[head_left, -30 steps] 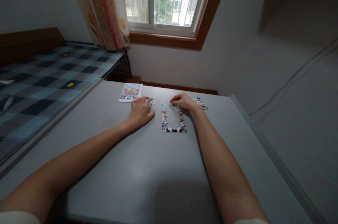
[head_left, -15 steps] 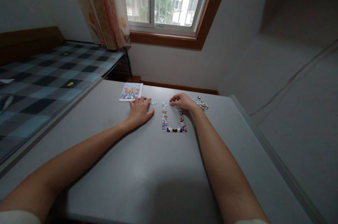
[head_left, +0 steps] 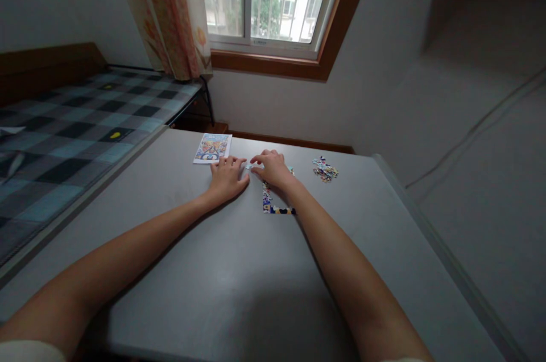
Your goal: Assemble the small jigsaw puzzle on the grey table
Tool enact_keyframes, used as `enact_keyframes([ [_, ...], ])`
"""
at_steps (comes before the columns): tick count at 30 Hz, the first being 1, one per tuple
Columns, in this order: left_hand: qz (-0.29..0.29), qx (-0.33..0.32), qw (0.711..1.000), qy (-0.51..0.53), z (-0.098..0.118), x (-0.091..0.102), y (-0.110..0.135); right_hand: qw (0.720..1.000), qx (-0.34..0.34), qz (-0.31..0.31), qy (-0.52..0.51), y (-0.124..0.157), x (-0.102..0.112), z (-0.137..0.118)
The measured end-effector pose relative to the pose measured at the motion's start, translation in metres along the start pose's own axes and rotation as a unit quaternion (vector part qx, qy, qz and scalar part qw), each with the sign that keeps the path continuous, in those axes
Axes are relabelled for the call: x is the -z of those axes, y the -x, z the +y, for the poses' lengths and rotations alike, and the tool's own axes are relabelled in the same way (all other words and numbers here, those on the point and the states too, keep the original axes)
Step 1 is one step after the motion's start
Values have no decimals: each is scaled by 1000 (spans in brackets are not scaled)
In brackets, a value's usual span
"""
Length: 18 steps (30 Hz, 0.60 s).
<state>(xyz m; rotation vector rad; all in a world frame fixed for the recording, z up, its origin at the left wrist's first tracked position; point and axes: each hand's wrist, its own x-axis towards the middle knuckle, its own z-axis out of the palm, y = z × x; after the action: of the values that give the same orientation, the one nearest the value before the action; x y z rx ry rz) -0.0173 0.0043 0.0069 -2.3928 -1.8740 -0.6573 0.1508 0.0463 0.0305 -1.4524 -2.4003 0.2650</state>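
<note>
Plaid bed (head_left: pixel 63 117) stands leftmost, then the pale bench (head_left: pixel 213 271); near its far edge lies a picture card (head_left: pixel 212 147), lettering too small to read. The left hand (head_left: pixel 228 178), fingers spread, lies by the card's lower edge. Loose pieces (head_left: pixel 248 167) sit between; the right hand (head_left: pixel 274 170), thumb and forefinger parted beside them, partly hides the puzzle border (head_left: pixel 267 204). Past the piece pile (head_left: pixel 325 170), bench top stretches to its right edge.

Left hand (head_left: pixel 227 179) rests on desk (head_left: pixel 213 282), fingers spread, just beside picture sheet (head_left: pixel 211 147). Right hand (head_left: pixel 273 169) over puzzle border (head_left: pixel 267 202), thumb and finger apart near loose pieces (head_left: pixel 248 167). Piece pile (head_left: pixel 326 170) at right; bed (head_left: pixel 85 117) left.
</note>
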Motion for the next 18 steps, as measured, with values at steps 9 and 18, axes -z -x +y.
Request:
enact_keyframes([
  [9, -2, -5, 1000, 4, -1, -1, 0, 999, -5, -12, -32, 0, -6, 0],
  [18, 5, -123, 991, 49, 1, 3, 4, 979, -31, 14, -200, -7, 8, 20],
])
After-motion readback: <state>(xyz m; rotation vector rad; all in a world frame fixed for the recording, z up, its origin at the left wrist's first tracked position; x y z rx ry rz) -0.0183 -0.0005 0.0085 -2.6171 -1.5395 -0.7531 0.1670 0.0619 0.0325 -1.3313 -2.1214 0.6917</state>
